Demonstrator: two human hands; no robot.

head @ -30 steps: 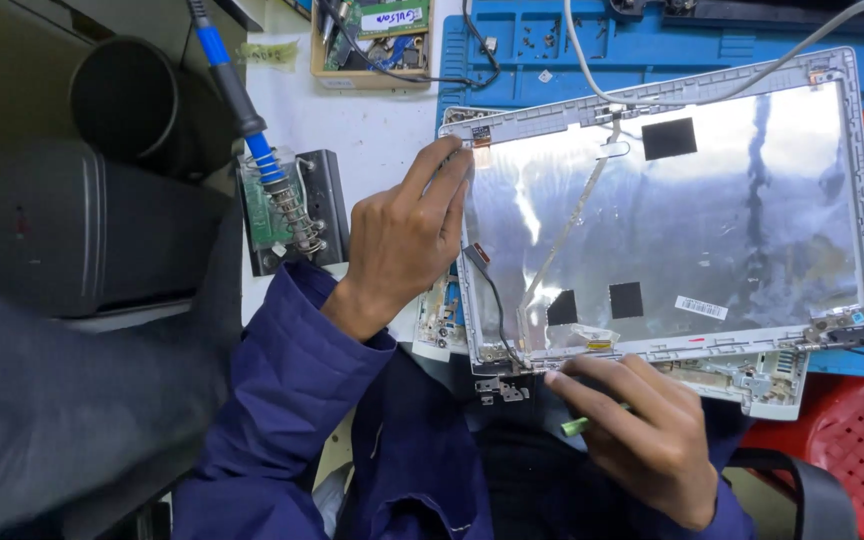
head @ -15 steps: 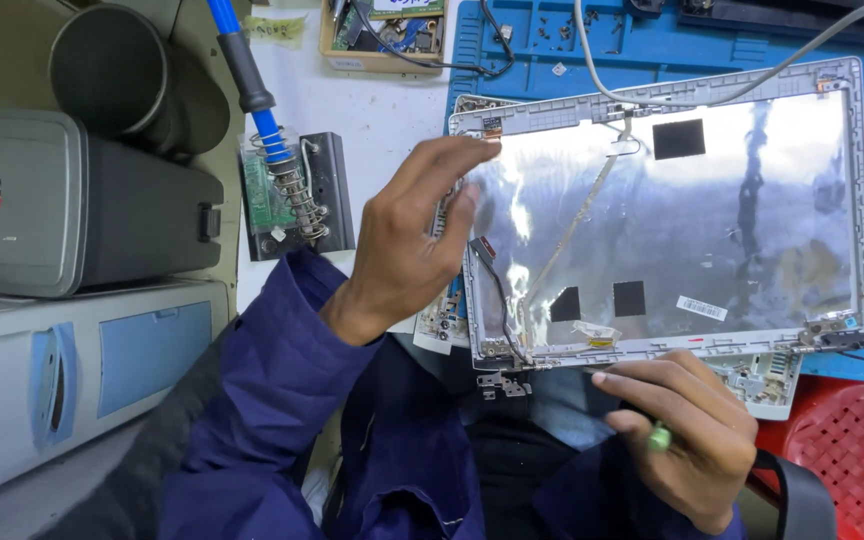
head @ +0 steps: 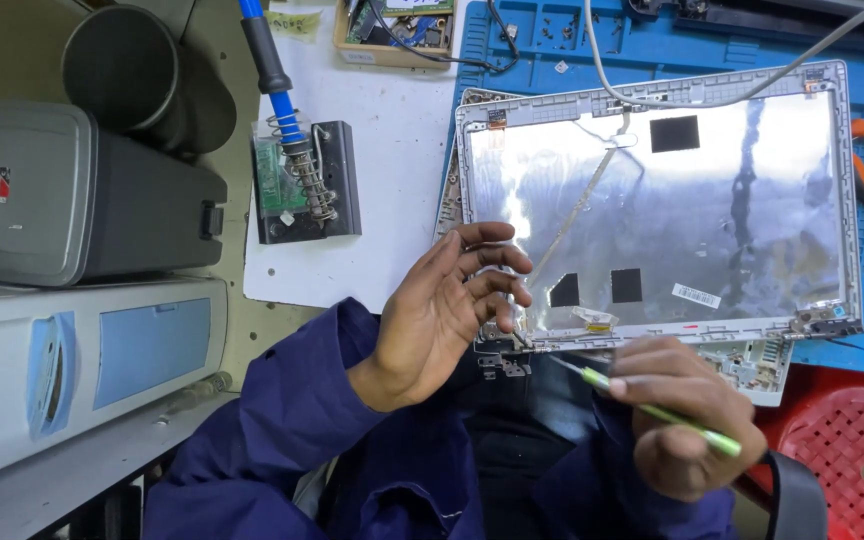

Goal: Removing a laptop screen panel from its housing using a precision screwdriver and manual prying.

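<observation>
A silver laptop lid back cover (head: 732,210) lies inside-up on the bench, foil-lined, with black pads and a thin cable across it. My left hand (head: 447,305) hovers at its lower left corner, fingers apart, fingertips close to the metal hinge (head: 500,352). My right hand (head: 687,415) grips a green-handled screwdriver (head: 652,408), its tip pointing at that same hinge corner. Both sleeves are dark blue.
A soldering iron with blue handle (head: 270,70) rests in its spring stand (head: 304,180) on a white sheet. Grey cases (head: 72,200) stand at the left. A blue work mat (head: 572,45) lies under the lid, a red stool (head: 847,450) at lower right.
My left hand has let go of the lid's left edge and dropped to the lower left corner. My right hand has turned the screwdriver so its tip points at the hinge.
</observation>
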